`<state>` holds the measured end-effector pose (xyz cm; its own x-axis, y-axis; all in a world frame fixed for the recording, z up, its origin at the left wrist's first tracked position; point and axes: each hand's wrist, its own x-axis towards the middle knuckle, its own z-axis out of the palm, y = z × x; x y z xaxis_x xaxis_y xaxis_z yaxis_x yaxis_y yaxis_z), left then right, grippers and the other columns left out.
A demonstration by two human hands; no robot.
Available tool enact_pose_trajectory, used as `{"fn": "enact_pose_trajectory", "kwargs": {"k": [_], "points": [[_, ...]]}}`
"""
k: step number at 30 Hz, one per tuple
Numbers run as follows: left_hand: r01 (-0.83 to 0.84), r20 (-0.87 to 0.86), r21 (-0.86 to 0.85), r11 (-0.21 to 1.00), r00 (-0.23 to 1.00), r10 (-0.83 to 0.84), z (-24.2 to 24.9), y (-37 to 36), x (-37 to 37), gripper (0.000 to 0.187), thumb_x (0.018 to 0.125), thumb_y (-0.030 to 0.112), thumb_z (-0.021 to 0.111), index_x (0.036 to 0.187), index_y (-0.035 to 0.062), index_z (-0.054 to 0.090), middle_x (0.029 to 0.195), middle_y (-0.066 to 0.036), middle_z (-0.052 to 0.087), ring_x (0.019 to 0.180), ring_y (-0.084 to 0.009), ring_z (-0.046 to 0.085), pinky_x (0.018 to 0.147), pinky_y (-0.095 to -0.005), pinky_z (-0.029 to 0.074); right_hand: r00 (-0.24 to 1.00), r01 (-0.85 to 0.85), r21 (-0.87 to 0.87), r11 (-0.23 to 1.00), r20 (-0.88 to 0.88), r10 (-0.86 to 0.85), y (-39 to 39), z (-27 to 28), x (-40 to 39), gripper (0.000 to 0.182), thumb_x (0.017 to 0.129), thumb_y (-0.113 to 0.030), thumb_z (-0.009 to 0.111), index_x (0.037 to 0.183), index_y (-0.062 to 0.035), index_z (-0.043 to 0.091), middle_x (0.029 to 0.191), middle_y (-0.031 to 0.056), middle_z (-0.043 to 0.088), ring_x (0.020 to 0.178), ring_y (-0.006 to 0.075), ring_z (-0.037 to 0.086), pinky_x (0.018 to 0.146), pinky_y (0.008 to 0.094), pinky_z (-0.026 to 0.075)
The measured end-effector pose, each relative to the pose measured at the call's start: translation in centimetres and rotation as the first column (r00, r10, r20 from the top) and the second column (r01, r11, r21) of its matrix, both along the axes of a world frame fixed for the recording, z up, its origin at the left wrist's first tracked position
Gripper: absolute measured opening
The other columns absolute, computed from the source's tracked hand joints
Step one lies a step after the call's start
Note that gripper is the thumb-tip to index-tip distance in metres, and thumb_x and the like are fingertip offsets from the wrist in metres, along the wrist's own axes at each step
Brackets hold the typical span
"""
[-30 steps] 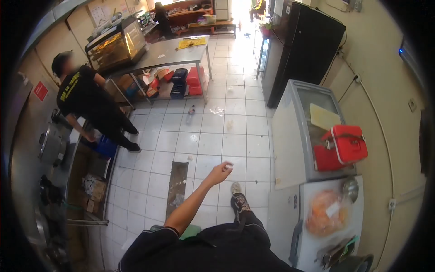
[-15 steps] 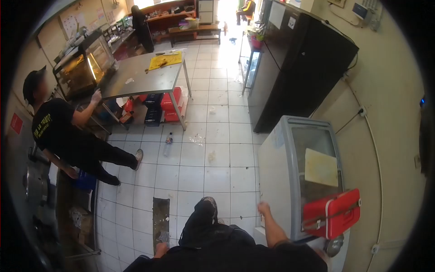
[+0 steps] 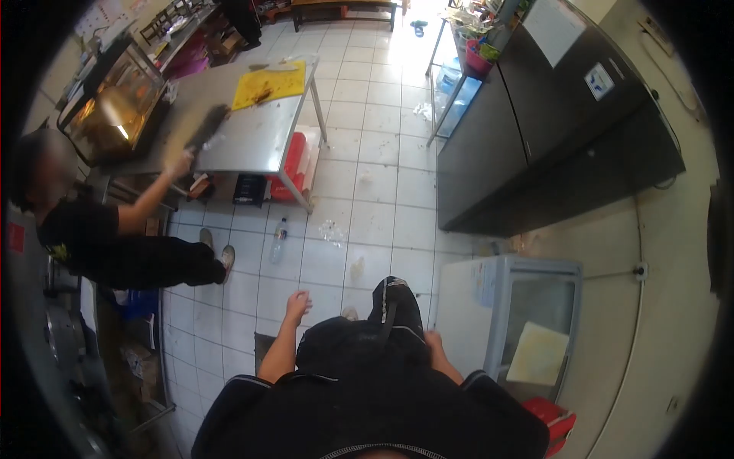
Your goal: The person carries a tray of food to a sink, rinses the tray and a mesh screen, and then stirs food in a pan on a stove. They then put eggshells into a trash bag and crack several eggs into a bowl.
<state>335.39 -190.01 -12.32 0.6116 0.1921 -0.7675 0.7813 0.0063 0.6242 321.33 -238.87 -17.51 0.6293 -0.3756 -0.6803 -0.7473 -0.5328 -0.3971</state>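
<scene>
Walking the tiled floor (image 3: 382,145), empty left hand (image 3: 297,304) with fingers loosely spread, right hand (image 3: 435,344) unclear, should skirt the chest freezer (image 3: 489,306).

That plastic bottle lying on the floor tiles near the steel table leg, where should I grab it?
The bottle lies on its side, open floor around it. Come from above and close the fingers across the middle of its round body, across its long axis. Its cap end is too small to tell apart.
</scene>
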Motion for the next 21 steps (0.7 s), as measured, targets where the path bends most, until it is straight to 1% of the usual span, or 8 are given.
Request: {"fn": "enact_pose_trajectory", "kwargs": {"k": [1, 4, 7, 11, 12, 13, 15, 21], "points": [[0.057, 0.073, -0.005, 0.998, 0.996, -0.057, 2.7, -1.9, 4.9, 0.028, 0.094, 0.030, 0.059, 0.117, 0.0125, 0.059, 0.093, -0.006, 0.066, 0.081, -0.0162, 0.064, 0.066, -0.0304, 0.048, 0.996, -0.064, 0.103, 0.993, -0.062, 0.070, -4.1, -10.6, -4.0, 0.050, 0.087, -0.044, 0.056, 0.095, 0.0038, 0.068, 0.095, 0.0246, 0.068, 0.092, 0.0386, 0.067, 0.078, 0.0477, 0.050], [0.233, 0.215, 0.002, 0.972, 0.949, -0.228, 5.3, -4.9, 16.9, 0.027, 0.095, 0.029, 0.058, 0.116, 0.0126, 0.061, 0.095, -0.007, 0.067, 0.083, -0.0158, 0.065, 0.067, -0.0301, 0.048, 0.973, 0.047, 0.060, 0.997, -0.230, -0.032, -5.8, -8.7, -0.9, 0.049, 0.088, -0.043, 0.055, 0.099, 0.0028, 0.067, 0.096, 0.0243, 0.068, 0.092, 0.0365, 0.067, 0.076, 0.0478, 0.049], [0.042, 0.148, 0.023, 0.999, 0.988, -0.045, 3.8, -6.7, 23.4, 0.023, 0.093, 0.025, 0.059, 0.111, 0.0115, 0.063, 0.086, -0.005, 0.066, 0.070, -0.0130, 0.062, 0.056, -0.0273, 0.047, 0.969, -0.002, 0.058, 0.998, -0.245, 0.017, -9.1, -11.1, 7.8, 0.049, 0.088, -0.043, 0.054, 0.104, 0.0018, 0.066, 0.098, 0.0240, 0.068, 0.092, 0.0344, 0.067, 0.075, 0.0479, 0.049], [0.000, -0.175, 0.100, 0.995, 0.984, 0.017, -0.7, -5.6, 24.0, 0.024, 0.088, 0.022, 0.063, 0.107, 0.0071, 0.063, 0.079, -0.004, 0.065, 0.062, -0.0135, 0.059, 0.052, -0.0283, 0.047, 0.862, -0.500, 0.048, 0.865, -0.073, 0.502, -15.7, -15.9, 24.0, 0.049, 0.089, -0.042, 0.053, 0.110, 0.0005, 0.065, 0.099, 0.0236, 0.068, 0.092, 0.0315, 0.068, 0.073, 0.0480, 0.048], [-0.031, -0.262, 0.005, 1.000, 0.965, 0.031, -0.6, -6.0, 24.0, 0.025, 0.086, 0.022, 0.064, 0.106, 0.0060, 0.063, 0.078, -0.004, 0.064, 0.063, -0.0150, 0.060, 0.054, -0.0305, 0.049, 0.994, -0.007, 0.196, 0.981, -0.102, 0.028, -15.1, -16.7, 30.1, 0.034, 0.088, -0.031, 0.052, 0.095, 0.0004, 0.063, 0.082, 0.0172, 0.063, 0.073, 0.0282, 0.064, 0.061, 0.0443, 0.049], [-0.027, -0.301, 0.016, 1.000, 0.953, 0.030, 0.6, -6.6, 24.7, 0.025, 0.086, 0.022, 0.064, 0.105, 0.0061, 0.063, 0.079, -0.005, 0.065, 0.066, -0.0164, 0.061, 0.057, -0.0328, 0.050, 0.867, 0.493, 0.287, 0.821, -0.086, -0.490, -11.8, -8.9, 39.6, 0.024, 0.086, -0.020, 0.052, 0.080, 0.0004, 0.061, 0.065, 0.0107, 0.059, 0.054, 0.0249, 0.060, 0.050, 0.0405, 0.049], [-0.024, -0.371, 0.034, 0.999, 0.928, 0.035, 3.4, -7.5, 25.9, 0.024, 0.085, 0.021, 0.064, 0.104, 0.0062, 0.062, 0.082, -0.006, 0.065, 0.072, -0.0191, 0.063, 0.062, -0.0374, 0.052, 0.968, 0.250, 0.277, 0.928, -0.061, -0.243, -12.2, -2.9, 54.5, 0.017, 0.092, -0.021, 0.054, 0.100, -0.0057, 0.054, 0.073, 0.0052, 0.057, 0.059, 0.0179, 0.057, 0.047, 0.0330, 0.046], [-0.004, -0.546, -0.074, 0.997, 0.837, -0.037, -0.9, -6.6, 36.7, 0.029, 0.084, 0.027, 0.061, 0.104, 0.0057, 0.063, 0.095, -0.011, 0.066, 0.085, -0.0281, 0.066, 0.072, -0.0441, 0.052, 0.833, 0.279, 0.547, 0.789, 0.271, -0.482, -12.1, 4.8, 84.1, 0.016, 0.094, -0.026, 0.056, 0.102, -0.0114, 0.055, 0.076, 0.0035, 0.059, 0.059, 0.0144, 0.057, 0.046, 0.0299, 0.045]]}}
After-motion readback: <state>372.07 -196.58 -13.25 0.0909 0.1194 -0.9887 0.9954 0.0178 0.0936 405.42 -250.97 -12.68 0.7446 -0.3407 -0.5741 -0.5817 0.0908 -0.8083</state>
